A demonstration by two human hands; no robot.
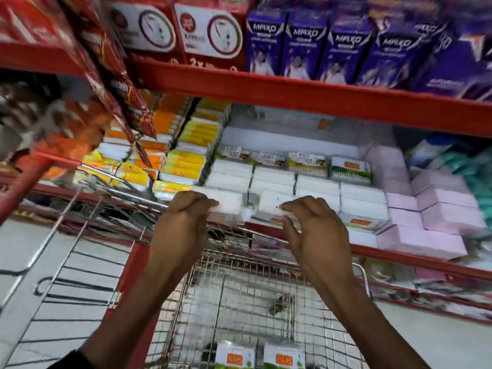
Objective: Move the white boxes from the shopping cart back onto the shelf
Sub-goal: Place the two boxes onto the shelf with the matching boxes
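Note:
My left hand point(183, 222) grips a white box point(229, 202) at the front edge of the red middle shelf point(399, 258). My right hand point(311, 235) pinches a second white box point(274, 202) right beside it. Both boxes hover over the front row of white boxes point(316, 190) stacked on that shelf. Below my arms is the wire shopping cart point(239, 294). Two more white boxes point(234, 355) with orange labels lie at the cart's near end, at the bottom of the view.
Pink packs point(431, 217) fill the shelf right of the white rows, yellow and orange packs point(186, 161) the left. The red shelf above point(292, 91) carries purple cartons point(346, 49). Red snack bags point(111, 75) hang at the left. An empty wire rack point(66, 275) stands left of the cart.

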